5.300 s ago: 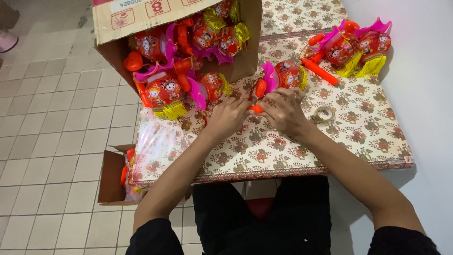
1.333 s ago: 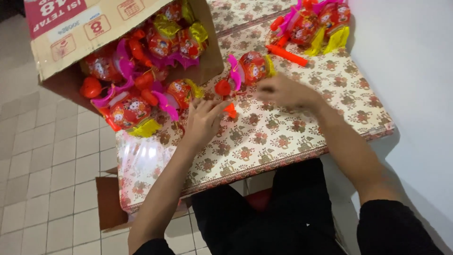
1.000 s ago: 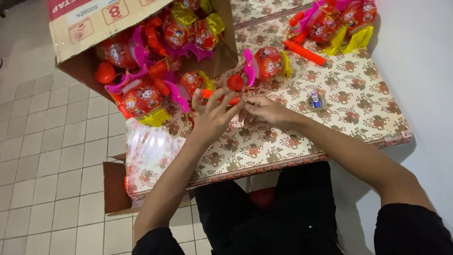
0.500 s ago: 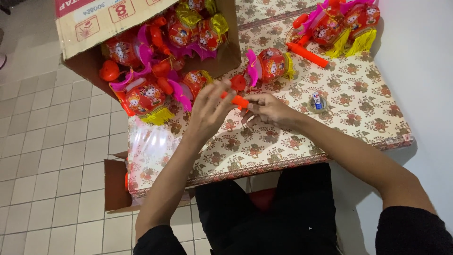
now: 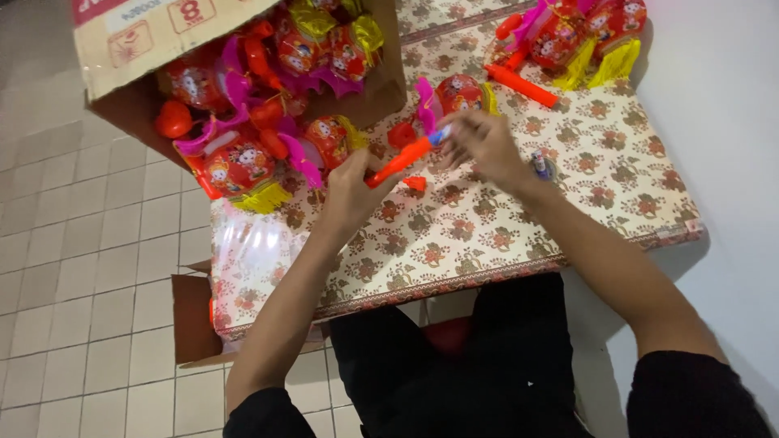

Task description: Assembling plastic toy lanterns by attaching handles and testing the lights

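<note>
While the person sits at the bench (image 5: 600, 211) with its flowered cloth, both hands are raised just above it and share one orange stick (image 5: 403, 158). The left hand (image 5: 350, 188) is curled around the stick's lower end, fingers pressed closed on it, and the right hand (image 5: 487, 142) pinches the upper end, where a small blue and white tip shows between the fingertips. The stick's long axis runs on a slant, from low on the left to high on the right, so it spans the gap between the two hands and neither is nearer than the other; each holds its own end. Just beyond the right hand lies a round red lantern toy (image 5: 456, 91) with a pink fin, touching the bench and very near the fingers. A small orange piece (image 5: 415, 183) lies on the cloth below the stick, between the hands. To the right of the right hand a small roll with a dark stub (image 5: 542, 166) rests on the cloth. At the far left a tipped cardboard box (image 5: 154, 49) spills more red and pink toys onto the bench, and at the far right corner a finished heap of toys (image 5: 576, 36) sits with a loose orange stick beside it. A second open box (image 5: 191, 312) stands on the tiled floor below the bench edge.
</note>
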